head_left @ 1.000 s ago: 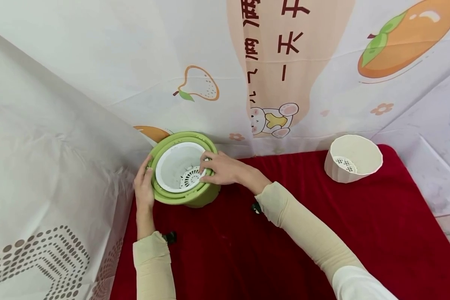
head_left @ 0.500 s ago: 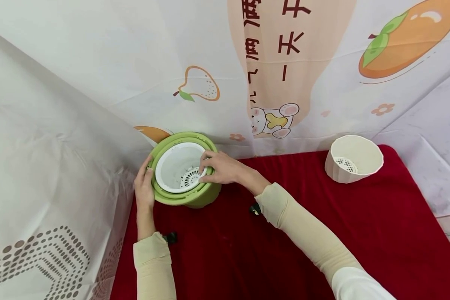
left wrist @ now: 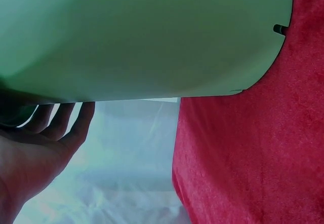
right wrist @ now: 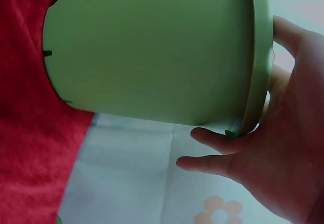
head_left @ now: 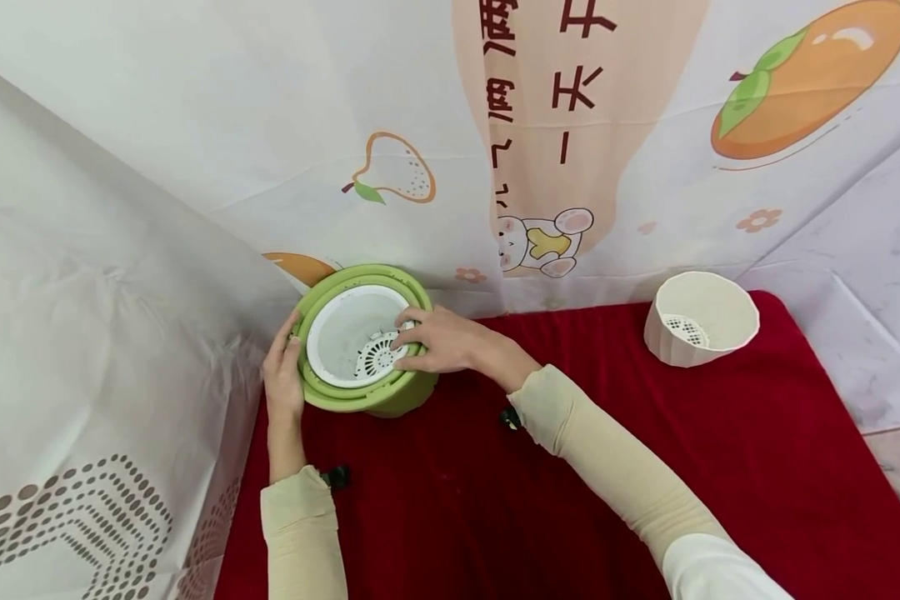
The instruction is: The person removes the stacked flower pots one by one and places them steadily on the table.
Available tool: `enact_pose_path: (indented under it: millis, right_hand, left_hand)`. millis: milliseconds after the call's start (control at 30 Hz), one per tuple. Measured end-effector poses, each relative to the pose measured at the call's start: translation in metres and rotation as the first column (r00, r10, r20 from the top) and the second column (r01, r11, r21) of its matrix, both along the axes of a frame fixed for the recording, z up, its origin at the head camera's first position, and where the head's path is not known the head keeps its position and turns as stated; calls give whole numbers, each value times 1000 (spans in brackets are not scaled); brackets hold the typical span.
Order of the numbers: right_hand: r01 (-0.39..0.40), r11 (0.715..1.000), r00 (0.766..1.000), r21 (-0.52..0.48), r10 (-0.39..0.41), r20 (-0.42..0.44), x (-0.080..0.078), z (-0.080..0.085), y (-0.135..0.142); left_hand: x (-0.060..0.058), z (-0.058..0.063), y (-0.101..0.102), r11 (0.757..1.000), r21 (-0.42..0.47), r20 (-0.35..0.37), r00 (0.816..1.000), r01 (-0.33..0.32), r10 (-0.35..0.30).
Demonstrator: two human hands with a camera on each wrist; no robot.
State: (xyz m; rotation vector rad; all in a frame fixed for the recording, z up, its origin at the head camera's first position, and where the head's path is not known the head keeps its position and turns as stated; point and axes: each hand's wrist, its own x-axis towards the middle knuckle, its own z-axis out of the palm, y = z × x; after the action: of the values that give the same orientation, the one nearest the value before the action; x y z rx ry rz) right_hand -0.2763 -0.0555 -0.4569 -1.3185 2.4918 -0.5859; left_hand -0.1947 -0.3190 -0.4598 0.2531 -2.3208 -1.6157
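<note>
Lime-green pot, white inner pot, cream pot, deep-red cloth, white fruit-printed backdrop

Green plastic planter pot, wide stepped rim, plain smooth side, small notches along bottom edge; stands upright on red cloth, far left corner, close to printed backdrop. White inner pot nested inside it, rim sitting within the green rim, mouth up; dark specks on it, slotted round drain base visible. Left hand grips green rim at left, thumb on top, fingers outside. Right hand curls over right side of rims, fingertips inside white pot.
</note>
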Motion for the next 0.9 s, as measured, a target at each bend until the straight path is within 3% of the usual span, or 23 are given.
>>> enact_pose_path:
  millis: [200,433,633,900]
  right_hand:
    - [-12,992,999,123,17,-39,-1,6,-1]
    - [-18,992,994,127,31,-101,-3,5,-2]
    - [-38,997,998,74,42,-44,-4,4,-2]
    - [0,999,997,-36,3,80,-4,4,0]
  left_hand:
    - [1,-1,-2,1000,-8,4,1000,-1,1]
    - [2,-1,-2,1000,4,8,1000,1,-1]
    - [2,-2,-1,1000,6,4,1000,-3,3]
    - [1,-1,0,1000,-1,9,1000,-4,4]
